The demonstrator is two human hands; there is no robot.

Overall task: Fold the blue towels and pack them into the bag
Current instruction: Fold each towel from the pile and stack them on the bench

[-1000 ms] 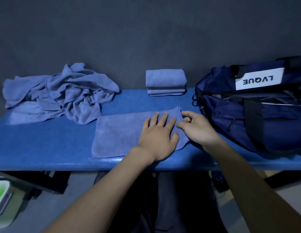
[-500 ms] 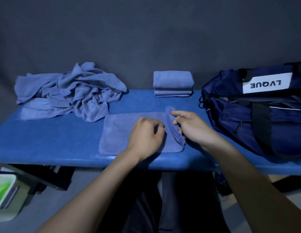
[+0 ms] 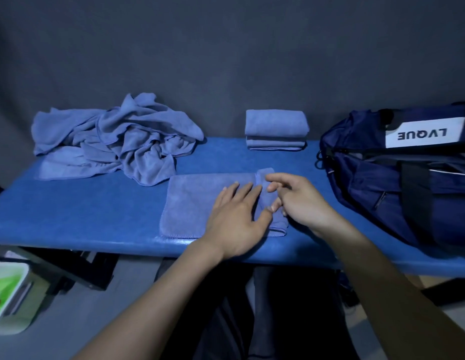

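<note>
One blue towel [image 3: 200,203] lies flat on the blue worktop [image 3: 83,216], long axis left-right, its right end folded over in a narrow band. Left hand [image 3: 236,219] presses it, fingers straight. Right hand [image 3: 301,201], fingers loosely curled, touches the fold; I cannot tell if it pinches it. Beyond both hands, folded towels [image 3: 276,129] stacked; far left, crumpled pile [image 3: 117,139]. Right of the right hand, navy bag [image 3: 407,183]. Dark grey wall [image 3: 226,48] behind.
</note>
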